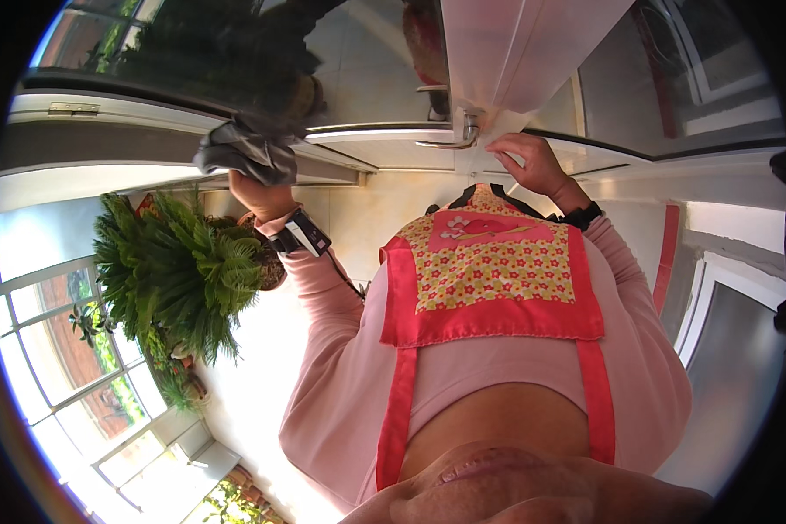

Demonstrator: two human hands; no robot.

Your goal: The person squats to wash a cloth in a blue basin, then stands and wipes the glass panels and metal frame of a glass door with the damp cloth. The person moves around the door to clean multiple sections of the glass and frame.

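Note:
My left hand point(262, 194) holds a crumpled grey cloth point(252, 152) at the lower left of a dark glass door panel point(367, 72). Whether the cloth presses on the glass or on the frame, I cannot tell. My right hand point(530, 164) is beside the pale door frame point(498, 72), just right of a metal lever handle point(462, 139). Its fingers are bent, with thumb and fingers a little apart, and it holds nothing visible. Contact between its fingertips and the frame is unclear. The glass reflects dark shapes and part of a red apron.
Left of my body stands a potted plant with feathery green leaves point(177, 268), close to my left forearm. Gridded windows point(72, 347) and more plants are beyond it. A hinge point(73, 109) shows at upper left. A white-framed panel point(727, 340) is at right.

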